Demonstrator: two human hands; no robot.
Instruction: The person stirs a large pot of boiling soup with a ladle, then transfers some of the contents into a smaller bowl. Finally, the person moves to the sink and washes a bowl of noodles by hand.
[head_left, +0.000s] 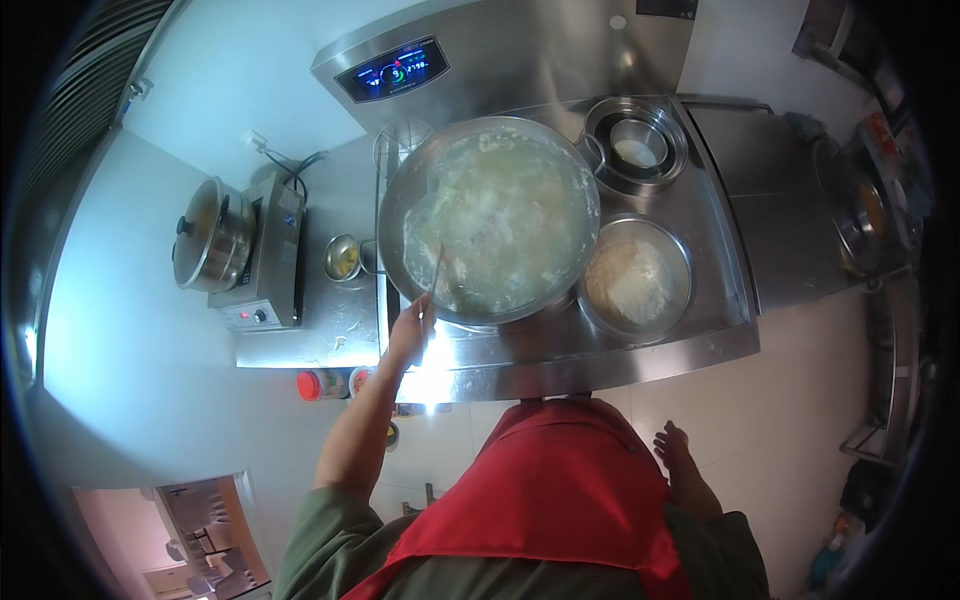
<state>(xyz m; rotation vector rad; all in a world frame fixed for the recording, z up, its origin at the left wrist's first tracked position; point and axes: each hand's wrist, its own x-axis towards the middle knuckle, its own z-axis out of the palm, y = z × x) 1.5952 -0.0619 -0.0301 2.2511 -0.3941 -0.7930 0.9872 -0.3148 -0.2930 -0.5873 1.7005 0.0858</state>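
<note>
My left hand (409, 331) grips a thin, long-handled utensil (438, 271) at the near left rim of a wide metal pan (396, 259). The utensil's lower end dips into the pan's pale, cloudy liquid (499, 217), so its tip is hidden. Steam and foam cover much of the liquid. Low at my right side, beyond the red apron (547, 487), hangs my right hand (673, 444). It is empty, with its fingers loosely apart. Just right of the pan stands a metal bowl (684, 281) with a pale, wet mass in it.
Nested metal bowls (679, 161) stand at the back right, and a small bowl (335, 274) sits left of the pan. A lidded pot (214, 232) rests on an electric cooker (270, 277). The steel counter's front edge (600, 375) runs before me. A wire strainer (401, 139) lies behind.
</note>
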